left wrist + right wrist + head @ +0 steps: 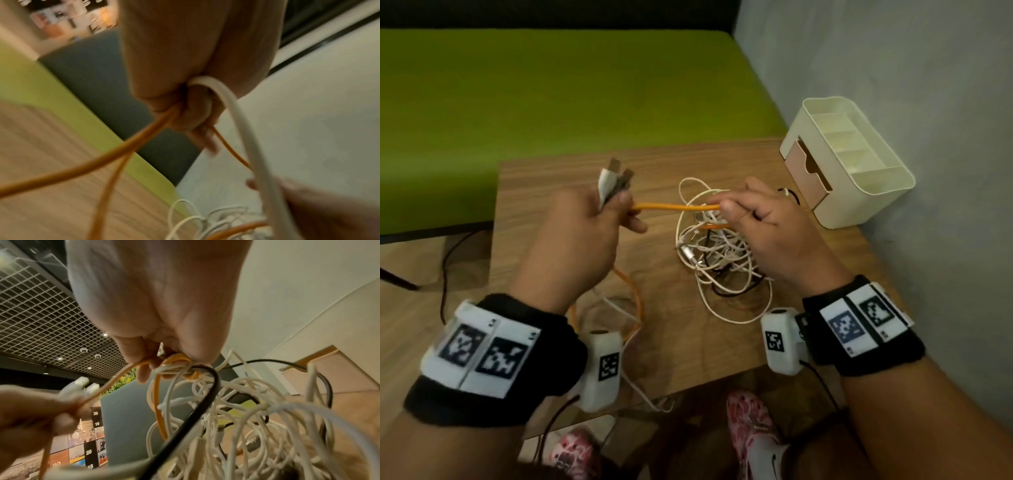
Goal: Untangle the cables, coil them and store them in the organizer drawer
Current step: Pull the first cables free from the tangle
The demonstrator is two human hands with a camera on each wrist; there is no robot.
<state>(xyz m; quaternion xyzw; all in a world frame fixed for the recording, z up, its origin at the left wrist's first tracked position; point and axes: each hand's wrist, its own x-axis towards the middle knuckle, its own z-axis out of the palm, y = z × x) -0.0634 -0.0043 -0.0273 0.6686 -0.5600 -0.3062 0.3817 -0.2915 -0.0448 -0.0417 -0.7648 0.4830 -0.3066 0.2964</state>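
An orange cable (674, 206) stretches taut between my two hands above the wooden table (558, 178). My left hand (599, 219) grips it together with a white cable, and two USB plugs (616, 178) stick up from the fist. In the left wrist view the orange cable (123, 149) and the white cable (246, 129) loop out of the curled fingers. My right hand (743, 212) pinches the orange cable at the top of a tangle of white and black cables (719, 253). From the right wrist, the tangle (236, 410) hangs under the fingers. The cream organizer (849, 161) has its drawer (808, 171) partly open.
A green surface (551, 96) lies beyond the table's far edge. A grey wall (911, 102) runs along the right, just behind the organizer. An orange loop (635, 301) lies on the table near my left wrist. Shoes (750, 431) show below the near edge.
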